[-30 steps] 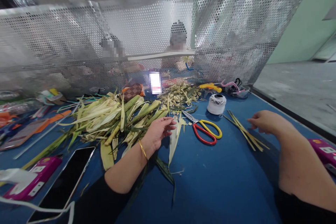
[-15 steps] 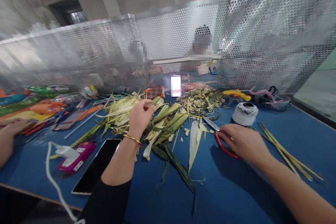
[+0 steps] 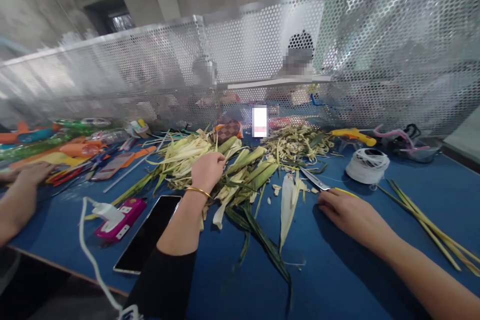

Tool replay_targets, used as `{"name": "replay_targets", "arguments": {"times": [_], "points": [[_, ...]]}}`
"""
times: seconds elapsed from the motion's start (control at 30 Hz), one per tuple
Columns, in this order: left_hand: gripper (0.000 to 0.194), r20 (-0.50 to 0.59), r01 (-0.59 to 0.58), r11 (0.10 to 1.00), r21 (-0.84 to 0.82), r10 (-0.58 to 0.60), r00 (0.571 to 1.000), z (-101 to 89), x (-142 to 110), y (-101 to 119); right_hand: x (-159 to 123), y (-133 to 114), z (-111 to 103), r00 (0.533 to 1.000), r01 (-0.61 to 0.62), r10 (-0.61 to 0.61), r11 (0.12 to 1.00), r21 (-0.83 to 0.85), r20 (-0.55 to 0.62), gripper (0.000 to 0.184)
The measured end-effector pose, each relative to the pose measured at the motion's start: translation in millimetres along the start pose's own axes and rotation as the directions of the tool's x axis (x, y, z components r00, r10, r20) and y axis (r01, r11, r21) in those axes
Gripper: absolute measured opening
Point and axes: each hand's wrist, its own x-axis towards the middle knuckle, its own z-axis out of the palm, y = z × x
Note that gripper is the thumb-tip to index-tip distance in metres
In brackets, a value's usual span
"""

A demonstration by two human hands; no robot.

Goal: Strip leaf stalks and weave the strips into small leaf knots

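My left hand (image 3: pixel 207 172), wearing a gold bangle, rests at the pile of corn husks (image 3: pixel 187 152). Its fingers are curled and face away, so what they pinch, if anything, is hidden. On the right, my right hand (image 3: pixel 347 212) is closed over the handles of a pair of scissors (image 3: pixel 316 180). The blades point to the far left and a yellow part of the handle shows above the knuckles. Between my hands lies a single pale husk (image 3: pixel 288 205), beside long dark green leaf strips (image 3: pixel 268 240).
A phone (image 3: pixel 150 235) and a magenta power strip (image 3: pixel 122 220) lie left. A white string spool (image 3: pixel 367 165), yellow glue gun (image 3: pixel 354 136) and thin stalks (image 3: pixel 423 220) are right. Another person's hand (image 3: pixel 32 175) is far left. A perforated screen (image 3: pixel 255 55) stands behind.
The scissors have turned in my right hand: the red handle loop is now hidden and a yellow part shows. My left hand has lowered slightly onto the husks. The whole view has shifted.
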Motion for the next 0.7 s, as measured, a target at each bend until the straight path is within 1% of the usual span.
{"name": "replay_targets", "arguments": {"times": [0.13, 0.23, 0.3, 0.47, 0.53, 0.6, 0.7], "points": [[0.028, -0.045, 0.071, 0.997, -0.033, -0.072, 0.996, -4.5, 5.0, -15.7, 1.4, -0.2, 1.6, 0.990, -0.121, 0.120, 0.992, 0.020, 0.074, 0.015], [0.026, -0.104, 0.117, 0.992, -0.041, -0.121, 0.987, -8.1, 7.3, -25.7, 3.7, -3.0, 1.9, 0.978, -0.192, 0.192, 0.981, -0.006, 0.080, 0.017], [0.026, -0.120, 0.129, 0.991, -0.028, -0.131, 0.984, -10.1, 7.4, -28.6, 4.9, -5.4, -0.3, 0.968, -0.232, 0.233, 0.972, -0.024, 0.088, 0.018], [0.024, -0.045, 0.162, 0.986, 0.025, -0.161, 0.986, -7.9, 8.0, -27.0, 5.3, -6.0, -7.4, 0.936, -0.317, 0.319, 0.948, -0.034, 0.149, 0.018], [0.024, 0.000, 0.187, 0.981, 0.056, -0.188, 0.982, -2.6, 9.3, -25.8, 4.9, -4.1, -7.2, 0.933, -0.319, 0.319, 0.947, -0.026, 0.164, 0.018], [0.025, 0.039, 0.184, 0.980, 0.074, -0.187, 0.982, 4.3, 10.8, -25.1, 4.3, -2.3, -5.5, 0.936, -0.311, 0.311, 0.950, -0.023, 0.164, 0.018], [0.020, 0.036, 0.158, 0.984, 0.086, -0.161, 0.986, 13.1, 12.0, -24.2, 3.6, -1.1, -3.6, 0.944, -0.297, 0.297, 0.955, -0.023, 0.145, 0.017]]}}
